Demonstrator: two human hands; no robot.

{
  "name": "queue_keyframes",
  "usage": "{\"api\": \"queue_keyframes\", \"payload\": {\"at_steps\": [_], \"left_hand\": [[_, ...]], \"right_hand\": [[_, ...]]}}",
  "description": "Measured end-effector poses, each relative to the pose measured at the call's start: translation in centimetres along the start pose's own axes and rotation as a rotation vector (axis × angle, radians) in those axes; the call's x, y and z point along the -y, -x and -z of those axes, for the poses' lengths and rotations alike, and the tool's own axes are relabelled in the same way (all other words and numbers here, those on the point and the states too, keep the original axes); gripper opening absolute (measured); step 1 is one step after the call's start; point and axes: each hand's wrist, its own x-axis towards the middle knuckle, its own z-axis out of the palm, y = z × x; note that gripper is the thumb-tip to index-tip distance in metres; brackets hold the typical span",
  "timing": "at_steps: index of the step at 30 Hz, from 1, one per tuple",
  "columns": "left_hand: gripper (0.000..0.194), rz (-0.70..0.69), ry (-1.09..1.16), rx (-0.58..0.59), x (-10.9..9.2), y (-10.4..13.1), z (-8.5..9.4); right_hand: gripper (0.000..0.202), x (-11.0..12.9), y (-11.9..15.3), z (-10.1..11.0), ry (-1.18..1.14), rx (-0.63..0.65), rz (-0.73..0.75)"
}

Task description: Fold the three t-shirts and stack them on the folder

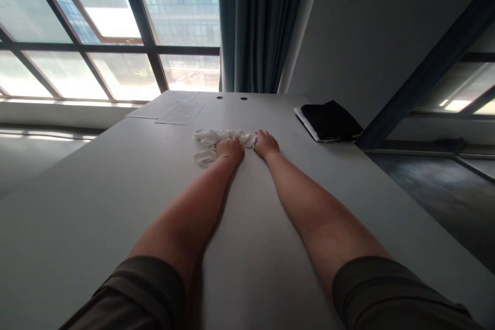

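Cloth [207, 140], white and crumpled, held down with both hands on the white table [247, 268], toward its far end and near the middle of its width. Had the left hand [230, 149] on top of the bunched fabric, fingers curled closed around a fold, with loose ends spread out to its left. Set the right hand [266, 144] at the opposite end, fingers bent and touching the edge; could not tell how tightly, or whether anything was pinched beneath. Stretched both bare forearms forward from dark sleeves [143, 294], hands close together but apart. Saw printed papers [180, 112] lying flat at the far left, and two round holes [244, 98] near the far edge. Saw a black cover [330, 118] resting over white sheets [309, 126] by the right edge. Beyond the table, saw a blue-grey curtain [259, 26] hanging between bright windows [185, 0] and a shaded wall [367, 20].
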Motion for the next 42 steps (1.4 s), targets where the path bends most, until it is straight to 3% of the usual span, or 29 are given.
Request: {"api": "queue_keyframes", "payload": {"at_steps": [5,9,15,18,22,26,30,35,39,42], "left_hand": [[0.036,-0.173,0.02,0.02,1.9,0.5,1.2],[0.032,-0.197,0.12,-0.007,2.4,0.3,1.3],[0.079,-0.17,0.133,-0.047,2.2,0.6,1.4],[0.073,-0.219,0.035,0.007,2.2,0.6,1.6],[0.057,-0.244,-0.024,0.043,2.0,0.6,1.5],[0.054,-0.21,0.016,0.004,1.8,0.7,1.7],[0.037,-0.203,0.056,-0.071,2.0,0.6,2.2],[0.016,-0.153,0.104,-0.226,4.0,-0.2,2.5],[0.008,-0.119,0.194,-0.405,6.4,-1.4,1.6],[0.016,-0.084,0.342,-0.4,7.3,-2.2,0.6]], "right_hand": [[0.05,-0.8,0.2,0.8,-0.125,0.172,0.408],[0.025,-0.6,0.2,0.8,-0.151,0.162,0.393],[0.009,-0.4,0.3,0.4,-0.309,0.089,0.49],[0.012,-1.1,0.2,0.4,-0.367,0.065,0.513],[0.014,-2.1,-0.2,0.8,-0.259,-0.036,0.473],[0.014,-2.8,-0.4,1.2,-0.134,-0.14,0.351],[0.016,-3.9,-0.6,1.5,-0.074,-0.211,0.217],[0.017,-6.5,-1.2,1.8,-0.037,-0.31,0.037],[0.021,-7.7,-1.3,1.7,-0.098,-0.366,-0.127],[0.024,-6.6,-1.1,2.0,-0.135,-0.378,-0.066]]}}
